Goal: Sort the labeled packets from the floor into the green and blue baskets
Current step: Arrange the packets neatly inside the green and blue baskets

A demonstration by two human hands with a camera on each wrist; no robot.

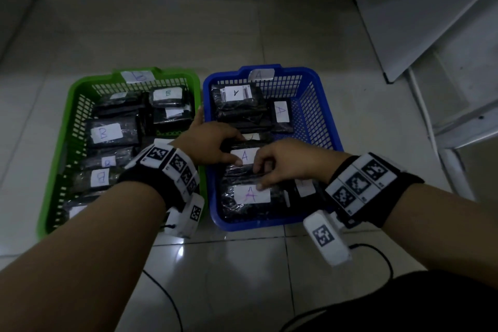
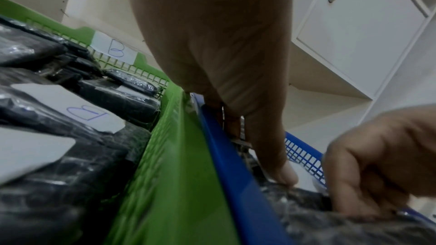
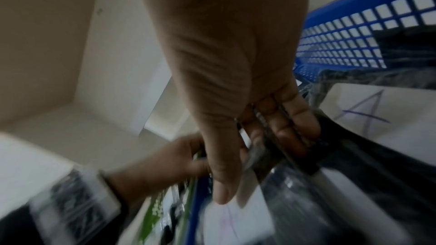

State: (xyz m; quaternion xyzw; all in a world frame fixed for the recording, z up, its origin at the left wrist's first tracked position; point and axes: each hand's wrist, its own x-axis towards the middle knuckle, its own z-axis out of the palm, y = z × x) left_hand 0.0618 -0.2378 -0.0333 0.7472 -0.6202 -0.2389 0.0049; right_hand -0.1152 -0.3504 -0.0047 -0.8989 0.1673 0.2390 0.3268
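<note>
A blue basket (image 1: 327,127) tagged A stands on the right and a green basket (image 1: 58,143) tagged B on the left. Each holds several black wrapped packets with white letter labels. Both hands reach into the middle of the blue basket and hold one black packet labeled A (image 1: 246,156). My left hand (image 1: 231,149) grips its left end, thumb on the label. My right hand (image 1: 260,175) grips its right near edge with curled fingers (image 3: 283,128). Just in front lies another A packet (image 1: 252,195), under the right hand's little finger.
The baskets sit side by side on pale floor tiles, their rims (image 2: 235,165) touching. A white shelf unit (image 1: 431,21) stands at the right and a white baseboard along the back. A black cable (image 1: 167,296) runs across the near floor.
</note>
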